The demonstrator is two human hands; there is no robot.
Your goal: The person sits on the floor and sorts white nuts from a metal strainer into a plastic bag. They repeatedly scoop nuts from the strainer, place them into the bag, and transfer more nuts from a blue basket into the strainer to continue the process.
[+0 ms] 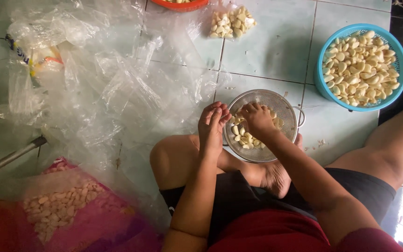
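Two hands work close together over a metal colander (289,108) that sits on the floor just in front of the crossed legs. The left hand (212,125) has its fingers curled and pinched together at the colander's rim, seemingly on one small garlic clove, though the clove itself is hidden. The right hand (257,119) is bent down inside the colander, fingers closed on the garlic cloves (243,139) there; what exactly it grips I cannot tell. Only a thin layer of cloves lies in the colander, so I judge that this batch is almost used up.

Beyond the right hand, a blue basket (399,58) is nearly full of peeled cloves. Beyond the left hand lie many crumpled clear plastic bags (117,88), and further away one small filled bag of cloves (232,22). The floor (271,46) is pale green tile, slightly dirty.
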